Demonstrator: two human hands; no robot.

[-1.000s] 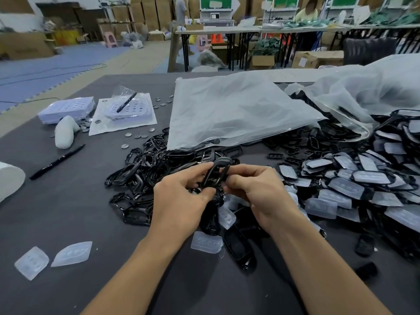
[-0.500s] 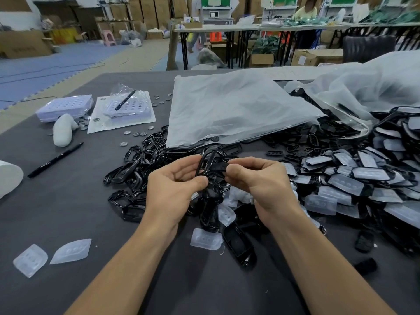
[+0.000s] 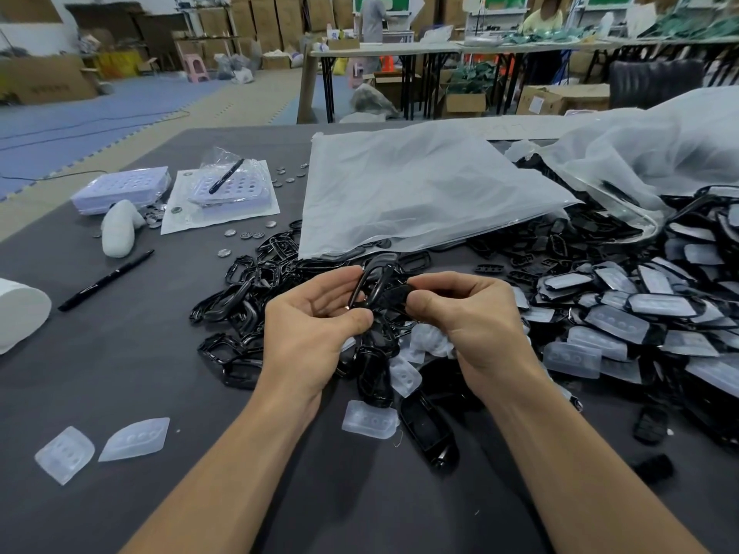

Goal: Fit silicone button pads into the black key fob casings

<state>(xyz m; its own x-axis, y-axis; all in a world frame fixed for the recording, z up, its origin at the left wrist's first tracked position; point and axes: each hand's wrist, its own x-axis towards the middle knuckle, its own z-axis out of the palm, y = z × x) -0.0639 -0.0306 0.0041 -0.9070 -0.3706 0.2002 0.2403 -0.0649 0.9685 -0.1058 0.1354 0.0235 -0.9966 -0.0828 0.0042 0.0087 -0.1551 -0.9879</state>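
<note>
My left hand (image 3: 316, 325) pinches a black key fob casing (image 3: 370, 283), held upright on edge above the pile. My right hand (image 3: 468, 313) is beside it with curled fingers on a dark part of that casing; what lies under the fingers is hidden. Below the hands lie loose black casings (image 3: 240, 297) and translucent silicone button pads (image 3: 370, 419). Two more silicone pads (image 3: 134, 439) lie near the front left. A heap of casings with fitted pads (image 3: 624, 325) spreads at the right.
A white plastic bag (image 3: 408, 193) lies flat behind the hands, another bag (image 3: 660, 153) at the back right. A black pen (image 3: 106, 279), coin cells (image 3: 244, 233), white trays (image 3: 120, 187) and a white roll (image 3: 20, 313) sit on the left of the grey table.
Both hands lifted the casing slightly away from me, and it turned from facing me to standing on edge. The right hand's fingers shifted from beside the left hand to apart from it.
</note>
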